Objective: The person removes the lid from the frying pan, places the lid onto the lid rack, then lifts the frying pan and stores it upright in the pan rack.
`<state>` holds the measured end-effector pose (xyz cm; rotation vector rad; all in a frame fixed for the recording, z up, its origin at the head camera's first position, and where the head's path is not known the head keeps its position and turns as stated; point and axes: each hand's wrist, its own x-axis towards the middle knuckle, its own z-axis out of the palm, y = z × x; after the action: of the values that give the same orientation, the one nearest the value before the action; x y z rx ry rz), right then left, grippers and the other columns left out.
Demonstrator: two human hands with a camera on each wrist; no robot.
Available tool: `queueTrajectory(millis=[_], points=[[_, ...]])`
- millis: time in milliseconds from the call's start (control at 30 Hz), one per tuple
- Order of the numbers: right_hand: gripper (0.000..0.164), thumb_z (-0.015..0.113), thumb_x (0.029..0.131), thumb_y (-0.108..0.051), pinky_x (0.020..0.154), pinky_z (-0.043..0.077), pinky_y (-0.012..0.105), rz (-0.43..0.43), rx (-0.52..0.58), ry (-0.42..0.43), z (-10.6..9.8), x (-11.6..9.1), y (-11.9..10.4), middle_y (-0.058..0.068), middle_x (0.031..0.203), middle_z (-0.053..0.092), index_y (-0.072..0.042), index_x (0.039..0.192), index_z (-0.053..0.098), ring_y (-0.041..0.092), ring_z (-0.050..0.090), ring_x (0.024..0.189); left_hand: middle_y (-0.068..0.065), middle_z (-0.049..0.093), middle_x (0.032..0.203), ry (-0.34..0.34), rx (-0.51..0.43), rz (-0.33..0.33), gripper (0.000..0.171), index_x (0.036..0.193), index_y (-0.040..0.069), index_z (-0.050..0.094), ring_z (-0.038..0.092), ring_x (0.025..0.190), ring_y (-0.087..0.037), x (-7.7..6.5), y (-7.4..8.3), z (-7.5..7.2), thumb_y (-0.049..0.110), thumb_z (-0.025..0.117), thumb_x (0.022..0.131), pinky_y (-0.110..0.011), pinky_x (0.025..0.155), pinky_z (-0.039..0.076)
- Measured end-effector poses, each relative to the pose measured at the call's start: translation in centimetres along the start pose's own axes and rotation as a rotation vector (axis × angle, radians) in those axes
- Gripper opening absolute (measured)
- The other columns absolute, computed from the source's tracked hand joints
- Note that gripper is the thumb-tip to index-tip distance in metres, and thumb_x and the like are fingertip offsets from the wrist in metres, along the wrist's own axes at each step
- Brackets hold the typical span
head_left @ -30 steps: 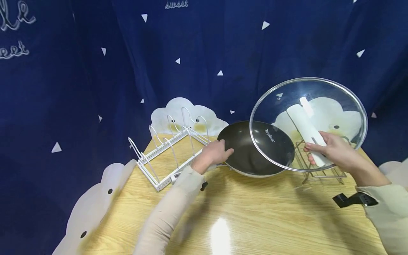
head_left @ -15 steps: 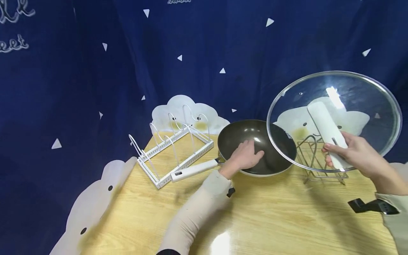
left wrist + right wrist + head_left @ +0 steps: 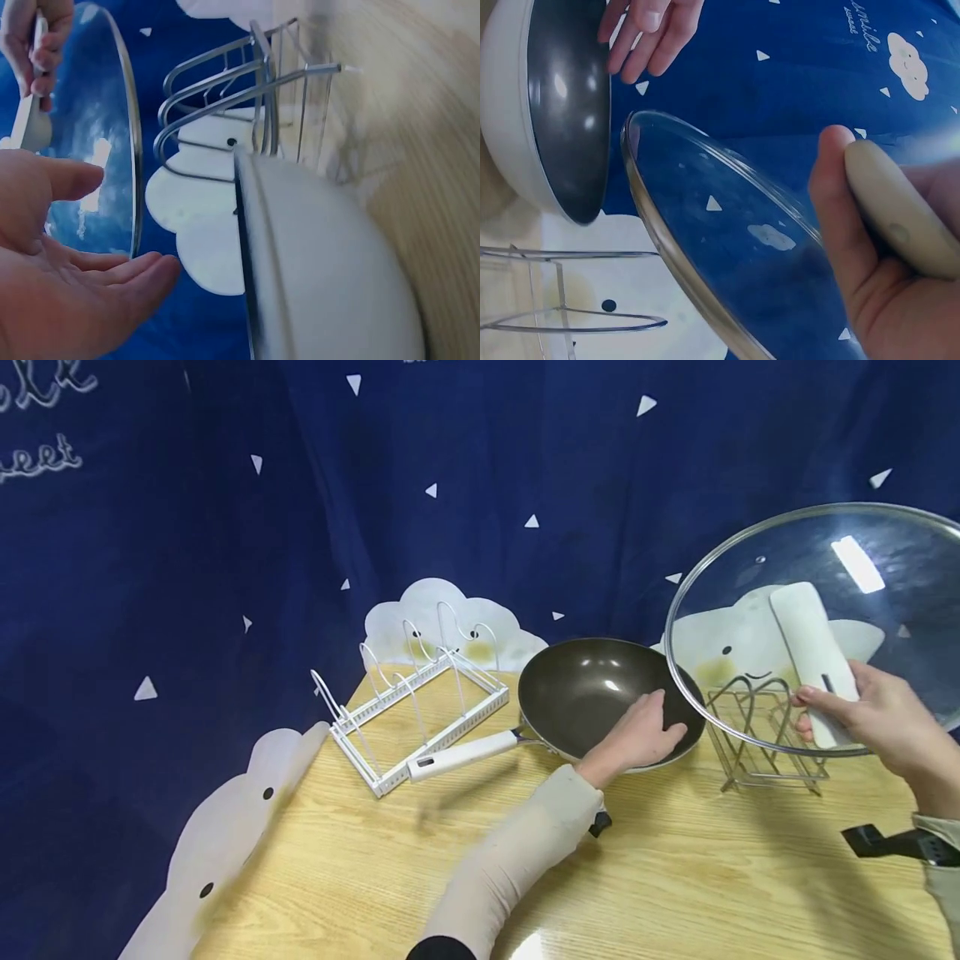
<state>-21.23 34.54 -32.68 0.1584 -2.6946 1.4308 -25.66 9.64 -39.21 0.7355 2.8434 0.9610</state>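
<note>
My right hand (image 3: 885, 714) grips the white handle (image 3: 813, 652) of a large glass lid (image 3: 720, 610), held tilted at the right in the head view. The right wrist view shows thumb and palm around that handle (image 3: 896, 214). My left hand (image 3: 641, 735) is over the dark wok (image 3: 570, 693), fingers extended toward the lid and holding nothing. In the left wrist view the left hand (image 3: 75, 285) has thumb and fingers apart, with the lid rim (image 3: 135, 150) just beyond the fingertips. The wok's white handle (image 3: 465, 756) points left.
A small metal wire rack (image 3: 768, 768) stands right of the wok, partly behind the lid. Left of the wok is a white rack (image 3: 457, 727) with wire dividers; the wok handle's end overlaps its corner. A dark blue curtain (image 3: 300, 527) hangs behind the wooden table (image 3: 337, 877).
My left hand has moved right, from near the wok's handle side across the wok toward the lid. My right hand has carried the lid further right. The wok and racks stay put.
</note>
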Motion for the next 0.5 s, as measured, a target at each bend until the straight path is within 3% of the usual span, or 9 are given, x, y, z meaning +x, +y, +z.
queueTrajectory(millis=[100,267,500], points=[[0.051,0.047,0.099,-0.028,0.053,0.054,0.038,0.005,-0.045,0.033,-0.3,-0.1,0.4,-0.009,0.08,0.059,0.011,0.127,0.027,0.022,0.064,0.06,-0.004,0.04,0.143,0.003,-0.03,-0.001,0.062,0.146,0.006,0.03,0.038,0.129,-0.01,0.6,0.9,1.1,0.036,0.051,0.095,-0.017,0.102,0.032],[0.043,0.049,0.098,-0.027,0.053,0.055,0.038,0.013,-0.039,0.077,-0.8,-0.2,0.8,-0.012,0.078,0.059,0.003,0.123,0.032,0.021,0.064,0.06,0.001,0.042,0.141,0.02,-0.065,-0.021,0.061,0.146,0.01,0.031,0.04,0.127,-0.007,1.5,2.4,3.0,0.034,0.054,0.094,-0.017,0.1,0.034],[0.057,0.045,0.1,-0.027,0.053,0.055,0.036,0.025,-0.098,0.104,-0.8,0.0,0.5,0.011,0.085,0.059,0.015,0.131,0.023,0.019,0.064,0.059,0.004,0.046,0.135,0.05,-0.236,-0.067,0.058,0.144,0.015,0.035,0.048,0.117,-0.006,2.6,3.6,5.5,0.03,0.058,0.093,-0.019,0.09,0.043]])
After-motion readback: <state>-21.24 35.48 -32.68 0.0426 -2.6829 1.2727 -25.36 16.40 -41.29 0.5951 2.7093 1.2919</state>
